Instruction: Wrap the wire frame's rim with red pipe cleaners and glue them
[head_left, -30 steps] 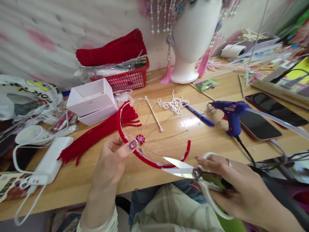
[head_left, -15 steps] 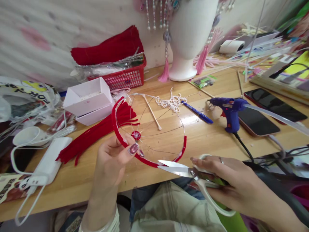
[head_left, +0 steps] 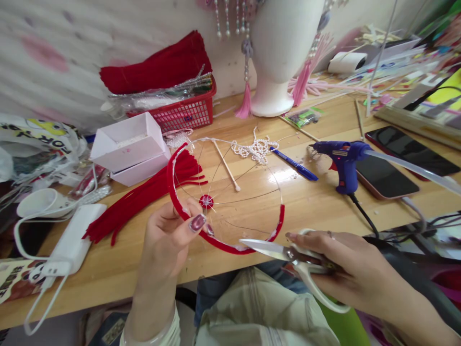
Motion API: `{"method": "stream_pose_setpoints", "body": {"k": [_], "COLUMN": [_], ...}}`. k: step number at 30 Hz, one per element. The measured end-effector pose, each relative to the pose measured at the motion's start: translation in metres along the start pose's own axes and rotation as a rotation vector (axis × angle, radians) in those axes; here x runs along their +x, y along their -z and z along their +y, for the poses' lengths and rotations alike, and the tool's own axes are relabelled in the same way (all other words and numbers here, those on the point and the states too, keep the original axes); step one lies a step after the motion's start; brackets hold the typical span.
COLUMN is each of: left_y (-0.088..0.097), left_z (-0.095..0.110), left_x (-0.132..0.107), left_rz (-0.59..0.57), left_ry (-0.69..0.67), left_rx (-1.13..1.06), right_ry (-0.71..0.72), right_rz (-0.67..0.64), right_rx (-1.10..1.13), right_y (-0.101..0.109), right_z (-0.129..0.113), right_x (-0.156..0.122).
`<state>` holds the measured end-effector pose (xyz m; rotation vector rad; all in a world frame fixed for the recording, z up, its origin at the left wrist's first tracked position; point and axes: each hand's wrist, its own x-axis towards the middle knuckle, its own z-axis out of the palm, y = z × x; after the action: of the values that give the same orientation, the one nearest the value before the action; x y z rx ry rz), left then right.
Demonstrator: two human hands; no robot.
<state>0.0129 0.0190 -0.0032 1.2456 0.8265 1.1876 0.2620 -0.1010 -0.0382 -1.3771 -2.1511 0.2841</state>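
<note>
Between the thumb and fingers of my left hand [head_left: 176, 230] is a round wire hoop [head_left: 219, 246], its near and left rim wrapped in red fuzzy strip with white patches along it. Thin wires cross the hoop, and a small red disc [head_left: 206, 201] sits where several of them meet. My right hand [head_left: 342, 269] grips white-handled scissors [head_left: 268, 249]. Their blades point left and lie against the near rim, looking nearly closed; I cannot tell whether the rim is between them. A bundle of red pipe cleaners [head_left: 144, 202] rests left of the hoop.
Beyond the hoop lie a cotton swab [head_left: 226, 166], a bead string [head_left: 257, 150] and a blue pen [head_left: 293, 163]. A blue glue gun [head_left: 344, 161] stands on the right by two phones [head_left: 389, 180]. White boxes [head_left: 126, 142], a red basket [head_left: 187, 113] and a white mannequin head [head_left: 277, 62] stand behind.
The scissor blades have come closer together at the near rim. The hoop has shifted slightly right and down, and the view has tilted a little.
</note>
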Motion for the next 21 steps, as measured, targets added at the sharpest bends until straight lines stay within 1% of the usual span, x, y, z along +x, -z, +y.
{"method": "stream_pose_setpoints", "body": {"k": [2, 4, 6, 12, 17, 21], "left_y": [-0.0001, 0.0007, 0.0016, 0.002, 0.0018, 0.0013], "left_z": [0.0003, -0.0007, -0.0019, -0.0038, -0.0066, -0.0072], "left_x": [0.001, 0.0014, 0.001, -0.0027, -0.0053, -0.0066], "left_rz": [0.008, 0.028, 0.042, 0.031, 0.048, 0.052], "left_ry": [0.006, 0.006, 0.002, -0.033, -0.055, -0.041], "left_rx": [0.006, 0.009, 0.018, 0.032, 0.035, 0.029], "right_ry": [-0.024, -0.031, -0.03, -0.009, -0.003, 0.044], "right_rz": [0.031, 0.035, 0.024, -0.009, -0.04, -0.05], "right_rx": [0.036, 0.064, 0.069, 0.054, 0.048, 0.042], "right_y": [0.0, -0.0002, -0.0004, 0.0015, 0.0022, 0.0019], "right_z": [0.0007, 0.0004, -0.0008, -0.0039, -0.0007, 0.0024], "right_x": [-0.0018, -0.0028, -0.0022, 0.0041, 0.0046, 0.0048]}}
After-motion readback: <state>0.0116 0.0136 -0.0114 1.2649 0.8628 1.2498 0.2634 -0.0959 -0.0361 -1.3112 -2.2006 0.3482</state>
